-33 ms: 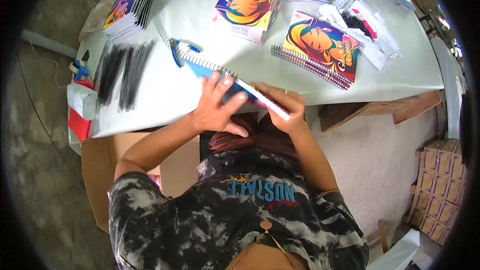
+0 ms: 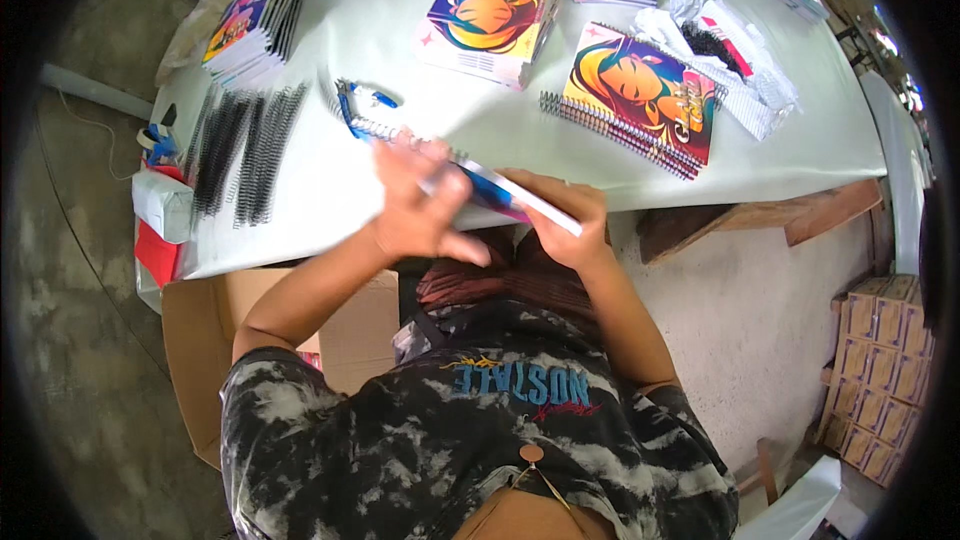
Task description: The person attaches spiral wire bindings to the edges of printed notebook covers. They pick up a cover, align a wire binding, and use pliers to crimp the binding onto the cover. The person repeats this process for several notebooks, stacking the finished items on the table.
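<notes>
My right hand [image 2: 568, 220] grips a thin notebook [image 2: 492, 190] with a blue and pink cover, tilted over the table's near edge. A spiral binding coil [image 2: 378, 128] runs along the notebook's edge, and its loose end sticks out to the far left. My left hand [image 2: 425, 200] is at that coil with its fingers spread, blurred by motion; whether it touches the coil I cannot tell. Just beyond lie blue-handled pliers [image 2: 372, 95] on the white table [image 2: 330, 200]. Part of the coil is hidden behind my left fingers.
Loose black coils [image 2: 245, 155] lie at the left. Bound notebooks [image 2: 640, 90] lie at the right, near crumpled white wrapping [image 2: 765, 110]. A stack of covered pages [image 2: 490, 20] stands beyond, with more stacks along the far edge. A cardboard box [image 2: 205, 340] is below the table's left side.
My left hand has moved a little to the left along the coil and is more blurred. The coil's loose end has shifted. My right hand still holds the notebook.
</notes>
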Available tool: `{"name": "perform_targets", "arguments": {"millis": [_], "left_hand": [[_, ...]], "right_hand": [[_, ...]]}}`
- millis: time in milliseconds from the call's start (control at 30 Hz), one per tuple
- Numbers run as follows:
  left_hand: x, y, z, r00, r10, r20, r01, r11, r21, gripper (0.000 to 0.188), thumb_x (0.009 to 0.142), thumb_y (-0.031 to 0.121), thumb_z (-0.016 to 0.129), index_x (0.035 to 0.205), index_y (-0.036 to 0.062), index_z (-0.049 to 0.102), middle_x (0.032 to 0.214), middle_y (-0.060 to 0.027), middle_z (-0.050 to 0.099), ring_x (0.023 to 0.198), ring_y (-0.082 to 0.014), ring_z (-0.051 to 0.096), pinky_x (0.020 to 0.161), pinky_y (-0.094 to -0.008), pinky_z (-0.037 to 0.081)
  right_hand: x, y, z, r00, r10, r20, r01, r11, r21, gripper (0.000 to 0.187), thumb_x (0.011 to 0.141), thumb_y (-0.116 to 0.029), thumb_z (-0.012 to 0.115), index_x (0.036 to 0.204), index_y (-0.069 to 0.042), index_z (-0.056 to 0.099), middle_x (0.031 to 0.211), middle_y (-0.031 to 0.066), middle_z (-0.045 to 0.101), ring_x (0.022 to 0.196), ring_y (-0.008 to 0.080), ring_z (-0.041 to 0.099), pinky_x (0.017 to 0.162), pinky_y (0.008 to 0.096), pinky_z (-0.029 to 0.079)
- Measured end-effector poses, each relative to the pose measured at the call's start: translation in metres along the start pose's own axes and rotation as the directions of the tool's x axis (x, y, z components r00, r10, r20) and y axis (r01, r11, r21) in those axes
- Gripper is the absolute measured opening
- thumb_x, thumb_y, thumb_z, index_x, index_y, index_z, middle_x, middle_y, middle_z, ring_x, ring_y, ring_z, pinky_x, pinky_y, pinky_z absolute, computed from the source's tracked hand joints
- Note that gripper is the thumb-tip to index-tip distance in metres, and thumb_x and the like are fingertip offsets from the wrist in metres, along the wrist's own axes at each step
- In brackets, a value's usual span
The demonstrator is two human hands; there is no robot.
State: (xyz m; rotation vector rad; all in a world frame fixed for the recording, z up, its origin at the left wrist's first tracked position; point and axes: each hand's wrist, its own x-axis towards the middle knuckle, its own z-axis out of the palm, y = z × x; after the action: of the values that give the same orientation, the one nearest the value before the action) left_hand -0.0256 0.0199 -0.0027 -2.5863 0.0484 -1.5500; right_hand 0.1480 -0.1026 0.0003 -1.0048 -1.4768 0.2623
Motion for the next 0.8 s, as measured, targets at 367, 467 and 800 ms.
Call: {"name": "perform_targets", "arguments": {"millis": [367, 467, 800], "left_hand": [[0.102, -0.05, -0.006, 0.964, -0.187, -0.189, 0.223, 0.956, 0.191, 0.068, 0.074, 0.055, 0.062, 0.112, -0.0003, 0.053, 0.112, -0.0206, 0.05, 0.108, -0.0364, 0.044, 0.091, -0.0493, 0.029], [0.05, -0.03, 0.006, 0.951, -0.289, 0.105, 0.275, 0.952, 0.131, 0.109, 0.068, 0.077, 0.047, 0.136, -0.0061, 0.025, 0.136, -0.0302, 0.026, 0.128, -0.0462, 0.024, 0.104, -0.0583, 0.01], [0.012, 0.005, 0.002, 0.899, -0.339, 0.277, 0.329, 0.941, 0.084, 0.116, 0.06, 0.08, 0.051, 0.133, -0.0082, 0.029, 0.139, -0.0293, 0.023, 0.124, -0.0512, 0.028, 0.096, -0.0649, 0.021]], "right_hand": [[0.015, -0.009, 0.0, 0.963, 0.266, 0.041, -0.269, 0.948, 0.168, 0.029, 0.082, 0.003, 0.055, 0.111, 0.001, 0.06, 0.103, 0.0109, 0.066, 0.093, 0.0169, 0.062, 0.082, 0.0275, 0.048], [0.013, -0.01, 0.002, 0.993, 0.111, 0.027, -0.112, 0.992, 0.056, 0.031, 0.08, 0.006, 0.054, 0.11, 0.001, 0.061, 0.106, 0.0131, 0.065, 0.095, 0.0202, 0.064, 0.082, 0.0288, 0.049], [0.004, -0.006, 0.016, 0.99, 0.138, 0.016, -0.139, 0.988, 0.069, 0.046, 0.07, 0.008, 0.057, 0.114, -0.002, 0.059, 0.109, 0.0148, 0.063, 0.095, 0.026, 0.064, 0.08, 0.0315, 0.051]]}}
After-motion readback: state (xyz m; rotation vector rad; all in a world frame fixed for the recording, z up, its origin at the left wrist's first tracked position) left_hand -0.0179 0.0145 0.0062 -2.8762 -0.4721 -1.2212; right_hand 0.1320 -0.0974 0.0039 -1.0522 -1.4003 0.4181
